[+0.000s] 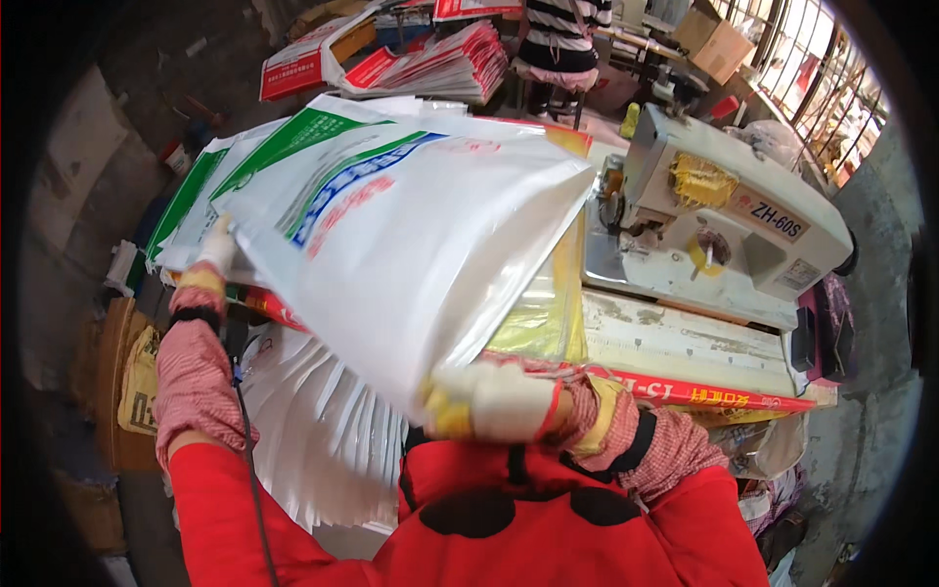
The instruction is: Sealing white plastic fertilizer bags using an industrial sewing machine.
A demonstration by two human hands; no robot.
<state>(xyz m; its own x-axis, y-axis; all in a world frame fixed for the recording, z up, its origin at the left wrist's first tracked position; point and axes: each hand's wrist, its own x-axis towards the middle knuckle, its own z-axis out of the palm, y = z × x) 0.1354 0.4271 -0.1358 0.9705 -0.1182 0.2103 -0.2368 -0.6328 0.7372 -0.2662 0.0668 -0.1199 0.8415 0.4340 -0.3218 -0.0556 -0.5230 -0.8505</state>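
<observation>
A large white woven plastic bag [391, 245] with green, blue and red print is spread slantwise in front of me, its wide edge gaping slightly at the right. My left hand [217, 247], in a white glove, is closed on the bag's left edge. My right hand [494, 399], in a white glove with yellow fingertips and somewhat blurred, grips the bag's near corner. Under it at the left lie more white bags with green print [186, 205]. A light grey sewing machine [719, 210] stands to the right of the bag.
Several white bags [318, 421] hang fanned out by my lap. Yellow plastic film [548, 313] and a red printed strip [675, 389] cover the table edge. Red-and-white bag stacks [430, 64] lie at the back, near a person in a striped top [556, 44]. A barred window [812, 68] is far right.
</observation>
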